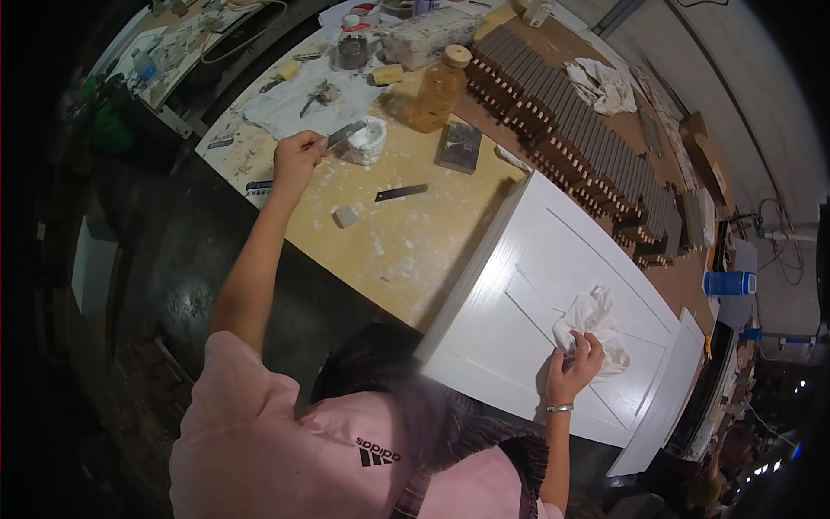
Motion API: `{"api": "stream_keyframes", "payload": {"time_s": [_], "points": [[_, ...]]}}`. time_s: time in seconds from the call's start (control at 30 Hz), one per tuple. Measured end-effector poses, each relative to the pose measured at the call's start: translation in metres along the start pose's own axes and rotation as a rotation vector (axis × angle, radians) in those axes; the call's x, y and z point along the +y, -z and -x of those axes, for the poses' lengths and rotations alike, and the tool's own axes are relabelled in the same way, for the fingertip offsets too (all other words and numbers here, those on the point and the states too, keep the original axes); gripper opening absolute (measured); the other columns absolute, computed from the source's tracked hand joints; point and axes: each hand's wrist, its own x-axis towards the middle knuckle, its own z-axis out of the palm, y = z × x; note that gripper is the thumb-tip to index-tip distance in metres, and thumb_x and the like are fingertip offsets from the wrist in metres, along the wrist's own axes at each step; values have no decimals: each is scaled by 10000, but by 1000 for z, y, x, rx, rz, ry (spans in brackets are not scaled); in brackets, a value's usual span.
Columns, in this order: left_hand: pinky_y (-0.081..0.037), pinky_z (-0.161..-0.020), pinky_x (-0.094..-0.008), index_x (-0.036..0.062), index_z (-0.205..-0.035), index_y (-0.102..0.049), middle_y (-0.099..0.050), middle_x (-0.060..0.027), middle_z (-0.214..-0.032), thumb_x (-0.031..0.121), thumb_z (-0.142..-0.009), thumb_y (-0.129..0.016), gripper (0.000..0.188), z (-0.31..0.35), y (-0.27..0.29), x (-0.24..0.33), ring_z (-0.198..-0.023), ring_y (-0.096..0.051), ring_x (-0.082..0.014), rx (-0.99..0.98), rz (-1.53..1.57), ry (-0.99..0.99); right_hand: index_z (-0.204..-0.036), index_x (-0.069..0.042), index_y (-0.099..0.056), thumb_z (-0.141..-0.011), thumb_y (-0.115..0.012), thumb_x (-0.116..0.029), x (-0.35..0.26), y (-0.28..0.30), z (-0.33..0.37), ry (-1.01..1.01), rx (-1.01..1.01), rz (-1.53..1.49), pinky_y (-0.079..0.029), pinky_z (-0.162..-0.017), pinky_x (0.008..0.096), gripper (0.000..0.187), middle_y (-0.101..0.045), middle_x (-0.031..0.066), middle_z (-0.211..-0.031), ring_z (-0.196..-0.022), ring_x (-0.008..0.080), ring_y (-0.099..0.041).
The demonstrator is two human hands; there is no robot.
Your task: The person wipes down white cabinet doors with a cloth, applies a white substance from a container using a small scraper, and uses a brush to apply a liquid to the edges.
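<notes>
My left hand (298, 160) pinches a thin dark blade (347, 132) at the rim of a small white-crusted pot (369, 149), which holds white paste. My right hand (572, 370) closes its fingers on a crumpled white cloth (596, 322). That cloth lies on a white panelled door (493, 303) with raised frame edges and diagonal grooves. A second flat dark blade (401, 192) and a small grey block (345, 216) rest on the yellowish tabletop (346, 264) between my hands.
Behind the door stand long stacks of dark-topped wooden strips (566, 121). A jar of amber liquid (439, 88), a dark rectangular block (459, 146) and a bottle (353, 43) stand farther back. Another white cloth (600, 85) lies beyond the strips. A white board (659, 398) borders the door's right end.
</notes>
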Motion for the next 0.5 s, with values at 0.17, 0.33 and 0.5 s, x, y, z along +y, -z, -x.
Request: {"api": "stream_keyframes", "payload": {"time_s": [0.17, 0.33, 0.5], "points": [[-435, -586, -218, 21, -876, -673, -648, -25, -744, 108, -943, -608, 127, 22, 10, 28, -591, -508, -63, -127, 407, 277, -1076, -69, -648, -682, -661, -106, 0, 0, 0, 0, 7, -1, -379, -950, 456, 396, -549, 135, -1151, -1095, 350, -497], [-448, -591, -213, 14, -903, -644, -638, -44, -741, 116, -956, -591, 127, 66, -31, 71, -610, -543, -83, -394, 683, 346, -1083, -81, -680, -684, -658, -114, -10, 12, -7, 58, 68, 61, -372, -956, 477, 401, -559, 140, -1181, -1100, 353, -498], [-472, -587, -215, 7, -906, -632, -637, -60, -732, 115, -958, -585, 129, 152, -94, 140, -609, -574, -108, -825, 929, 539, -1098, -62, -700, -788, -611, -62, -83, 28, -31, 40, -50, -527, -397, -957, 403, 322, -589, 123, -1169, -1078, 308, -529]]}}
